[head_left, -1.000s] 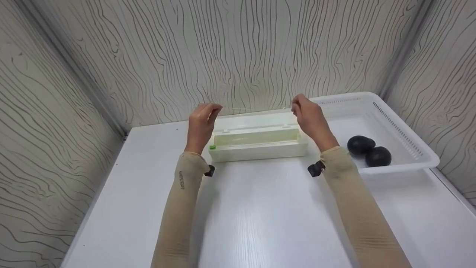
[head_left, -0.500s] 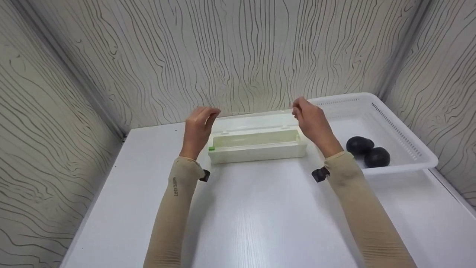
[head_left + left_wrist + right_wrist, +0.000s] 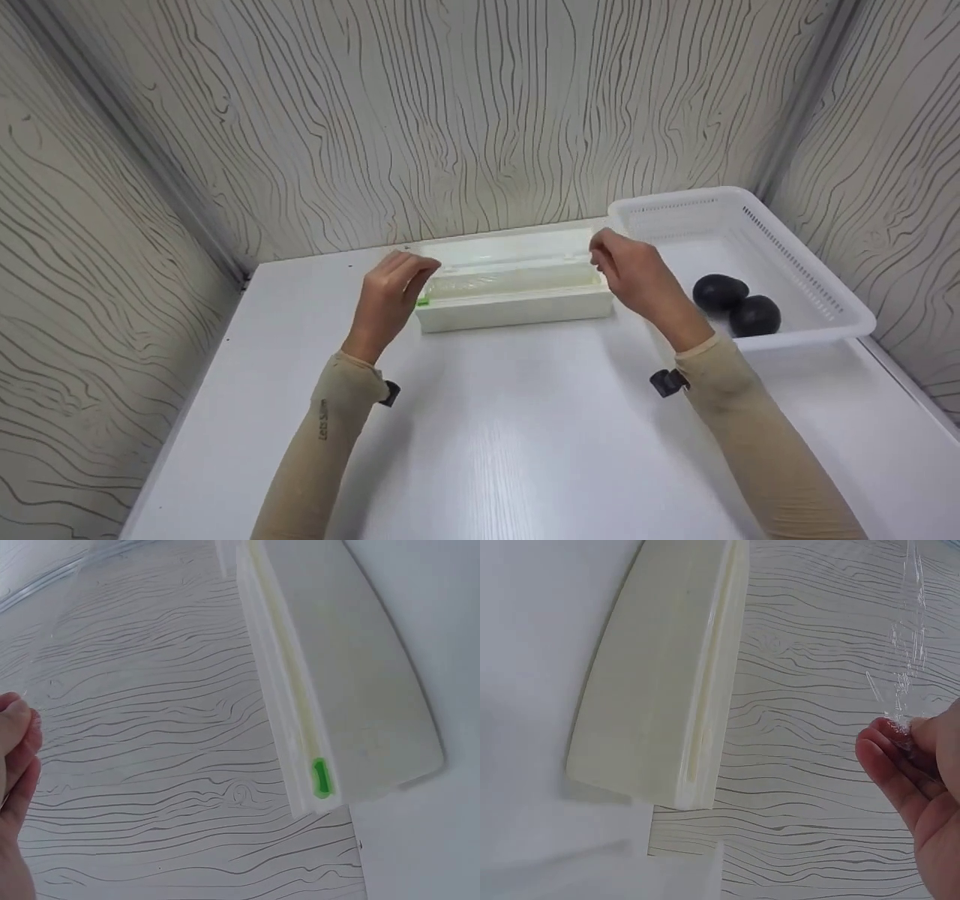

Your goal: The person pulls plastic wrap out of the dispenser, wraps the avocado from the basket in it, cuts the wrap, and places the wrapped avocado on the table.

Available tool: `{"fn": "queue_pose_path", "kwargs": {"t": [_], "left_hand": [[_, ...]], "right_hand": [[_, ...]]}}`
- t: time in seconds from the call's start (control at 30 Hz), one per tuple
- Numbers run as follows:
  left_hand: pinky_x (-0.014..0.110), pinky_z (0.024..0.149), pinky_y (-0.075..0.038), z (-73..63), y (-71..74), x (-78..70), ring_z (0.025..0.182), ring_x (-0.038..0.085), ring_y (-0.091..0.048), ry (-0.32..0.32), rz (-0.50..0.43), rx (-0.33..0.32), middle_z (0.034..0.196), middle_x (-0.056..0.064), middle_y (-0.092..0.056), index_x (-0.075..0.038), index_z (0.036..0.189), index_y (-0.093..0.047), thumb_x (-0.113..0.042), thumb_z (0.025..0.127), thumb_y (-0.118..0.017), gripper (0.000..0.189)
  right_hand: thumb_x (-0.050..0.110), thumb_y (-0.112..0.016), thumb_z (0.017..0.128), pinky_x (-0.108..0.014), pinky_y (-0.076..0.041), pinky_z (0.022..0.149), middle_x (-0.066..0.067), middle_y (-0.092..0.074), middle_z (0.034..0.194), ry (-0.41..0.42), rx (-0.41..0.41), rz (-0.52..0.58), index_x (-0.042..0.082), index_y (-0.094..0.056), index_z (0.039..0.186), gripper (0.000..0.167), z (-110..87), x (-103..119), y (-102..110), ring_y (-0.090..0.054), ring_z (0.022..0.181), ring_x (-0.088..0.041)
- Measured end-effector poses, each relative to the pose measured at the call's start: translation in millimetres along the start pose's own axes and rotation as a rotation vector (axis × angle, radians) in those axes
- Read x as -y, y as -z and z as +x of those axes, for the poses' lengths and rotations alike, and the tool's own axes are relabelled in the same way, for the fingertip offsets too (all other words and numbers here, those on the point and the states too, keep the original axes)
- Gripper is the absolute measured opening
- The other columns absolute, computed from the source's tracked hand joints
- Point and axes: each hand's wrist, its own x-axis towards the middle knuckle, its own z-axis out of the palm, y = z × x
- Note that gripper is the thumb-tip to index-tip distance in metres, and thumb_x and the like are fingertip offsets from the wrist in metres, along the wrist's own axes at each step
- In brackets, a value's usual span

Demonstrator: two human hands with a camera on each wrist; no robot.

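Observation:
A white cling film dispenser (image 3: 517, 311) lies at the back of the table with its lid (image 3: 495, 246) tipped back. Its green slide cutter (image 3: 322, 777) sits at the left end. Over the dispenser, my left hand (image 3: 386, 300) pinches one corner of a clear sheet of cling film (image 3: 907, 652) between thumb and fingers. The opposite corner is pinched by my right hand (image 3: 637, 274), where the film bunches into wrinkles at the fingertips. Between the two hands the film spans the dispenser's length and is nearly invisible from the head view.
To the right stands a white plastic basket (image 3: 806, 236) with two dark, rounded fruits (image 3: 720, 292) in it. A wood-grain patterned wall (image 3: 480, 112) rises right behind the dispenser, and similar walls close off both sides of the white table (image 3: 480, 435).
Both hands have come down and toward me, from above the lid's top edge to the level of the dispenser's opening. The wrists have spread slightly apart; the film is still held.

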Motion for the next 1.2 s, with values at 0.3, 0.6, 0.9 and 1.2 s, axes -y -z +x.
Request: {"fn": "queue_pose_path", "kwargs": {"t": [0.3,0.6,0.9,1.2], "left_hand": [[0.027,0.085,-0.062,-41.6,7.7,-17.2,0.095,0.016,-0.071,-0.061,-0.033,0.085,0.099,0.001,-0.076,-0.011,0.103,-0.074,0.0,0.091,-0.076,0.017],[0.021,0.086,-0.061,-75.4,6.6,-30.5,0.097,0.012,-0.071,-0.149,-0.005,0.21,0.099,-0.003,-0.078,-0.013,0.1,-0.076,-0.002,0.085,-0.083,0.02],[0.021,0.079,-0.06,-96.8,-1.7,-35.7,0.082,0.008,-0.071,-0.279,0.108,0.326,0.089,-0.006,-0.079,-0.015,0.099,-0.079,-0.007,0.086,-0.083,0.016],[0.024,0.08,-0.061,-108.8,-14.4,-33.7,0.08,0.009,-0.074,-0.367,0.162,0.39,0.088,-0.006,-0.08,-0.016,0.098,-0.079,-0.004,0.084,-0.083,0.019]], "right_hand": [[-0.003,-0.068,0.096,-0.033,-0.053,0.062,-0.005,-0.069,0.085,0.171,0.046,-0.02,0.005,-0.064,0.097,0.009,-33.4,5,-2,-0.056,0.069,-0.011],[-0.007,-0.073,0.091,-0.031,-0.056,0.065,0.001,-0.068,0.082,0.247,0.131,0.014,0.01,-0.065,0.09,0.018,-60.2,0,-9,-0.061,0.073,-0.009],[-0.005,-0.073,0.091,-0.029,-0.055,0.064,0.001,-0.067,0.081,0.28,0.23,-0.018,0.011,-0.063,0.088,0.019,-79.1,-4,-19,-0.061,0.071,-0.01],[-0.005,-0.075,0.088,-0.028,-0.052,0.06,0.001,-0.059,0.075,0.326,0.258,-0.106,0.01,-0.063,0.085,0.02,-92.2,-5,-32,-0.058,0.065,-0.014]]}}
